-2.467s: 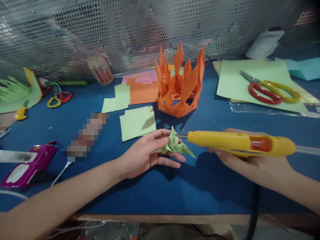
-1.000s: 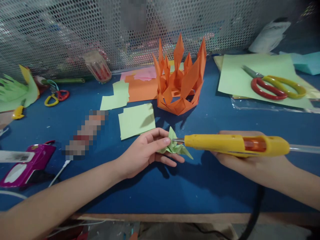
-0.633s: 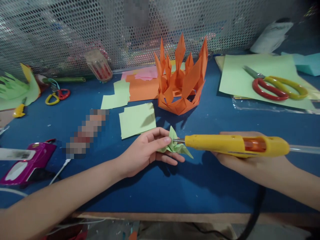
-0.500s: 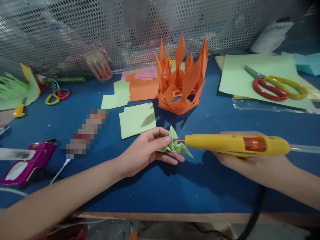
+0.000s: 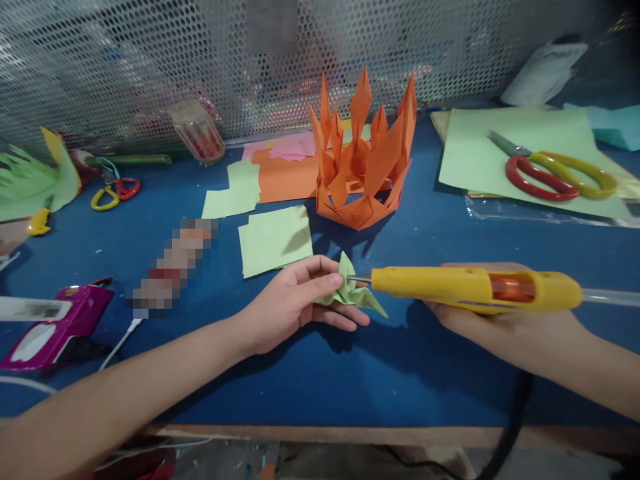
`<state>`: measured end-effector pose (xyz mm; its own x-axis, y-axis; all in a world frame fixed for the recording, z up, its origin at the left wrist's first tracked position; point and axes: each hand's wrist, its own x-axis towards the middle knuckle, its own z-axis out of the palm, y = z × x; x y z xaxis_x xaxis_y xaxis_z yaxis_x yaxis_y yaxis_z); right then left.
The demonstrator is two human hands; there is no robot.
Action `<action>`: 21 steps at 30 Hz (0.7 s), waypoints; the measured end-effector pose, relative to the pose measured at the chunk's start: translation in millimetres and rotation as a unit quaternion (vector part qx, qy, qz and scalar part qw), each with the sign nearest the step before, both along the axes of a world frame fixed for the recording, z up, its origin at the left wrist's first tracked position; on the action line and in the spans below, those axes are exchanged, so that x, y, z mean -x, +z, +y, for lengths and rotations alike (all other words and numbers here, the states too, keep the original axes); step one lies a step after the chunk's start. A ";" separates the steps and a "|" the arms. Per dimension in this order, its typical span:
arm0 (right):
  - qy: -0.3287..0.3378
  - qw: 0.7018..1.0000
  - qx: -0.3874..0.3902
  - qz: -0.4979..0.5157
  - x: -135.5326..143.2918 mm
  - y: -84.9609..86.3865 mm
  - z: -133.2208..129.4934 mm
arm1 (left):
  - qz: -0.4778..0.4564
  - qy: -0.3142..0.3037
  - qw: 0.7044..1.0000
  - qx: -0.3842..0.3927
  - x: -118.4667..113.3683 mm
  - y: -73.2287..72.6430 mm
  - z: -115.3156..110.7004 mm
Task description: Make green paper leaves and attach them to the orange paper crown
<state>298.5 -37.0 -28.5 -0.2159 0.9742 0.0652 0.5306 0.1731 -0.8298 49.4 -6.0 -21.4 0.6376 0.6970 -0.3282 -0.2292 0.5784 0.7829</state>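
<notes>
Between its thumb and fingers, my left hand (image 5: 295, 297) pinches a folded light green paper piece (image 5: 350, 291) above the blue table. My right hand (image 5: 505, 327) is wrapped round a yellow glue gun (image 5: 430, 287), whose metal nozzle points left and meets the green piece near my left thumb. A clear glue stick (image 5: 610, 297) sticks out of the gun's rear. Just beyond my hands stands an orange folded-paper crown (image 5: 360, 210) with tall points. Light green paper squares (image 5: 275, 241) lie beyond my left hand.
Red-and-yellow scissors (image 5: 543, 179) rest on green sheets (image 5: 470, 143) at the right. Smaller scissors (image 5: 117, 191), a jar (image 5: 197, 130), a purple device (image 5: 57, 327) and a green paper shape (image 5: 25, 180) are on the left. A perforated metal panel (image 5: 150, 60) runs along the back.
The glue gun has shifted very slightly to the right. Both hands keep their holds, and the green piece is almost where it was.
</notes>
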 end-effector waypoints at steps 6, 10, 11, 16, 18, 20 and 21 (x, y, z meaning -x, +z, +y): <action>-0.005 0.999 0.040 0.013 -3.6 -1.8 3.1 | 0.005 0.007 1.000 0.003 -1.0 1.0 -0.3; -0.035 0.992 0.114 0.031 -1.7 6.9 2.8 | 0.011 0.026 0.999 0.019 -1.5 4.4 0.9; -0.022 0.989 0.136 0.048 -2.0 8.6 3.2 | 0.013 0.036 0.999 0.025 -1.9 5.2 1.3; 0.112 0.963 0.208 0.130 -7.6 9.8 7.5 | 0.027 0.083 0.995 0.053 -3.0 7.3 2.6; 0.132 0.956 0.218 0.141 -9.2 9.2 9.1 | 0.028 0.090 0.994 0.057 -2.7 7.6 3.0; 0.147 0.949 0.235 0.150 -9.7 9.0 10.3 | 0.028 0.091 0.994 0.058 -2.0 7.9 3.4; 0.152 0.946 0.242 0.155 -9.9 9.0 10.7 | 0.028 0.091 0.994 0.058 -1.6 8.1 3.6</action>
<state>308.4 -26.3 -19.5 -0.5337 0.8027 -0.2662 0.2362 -0.1607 -0.9583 51.1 -2.5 -13.3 0.4829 0.7542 -0.4450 -0.2964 0.6189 0.7274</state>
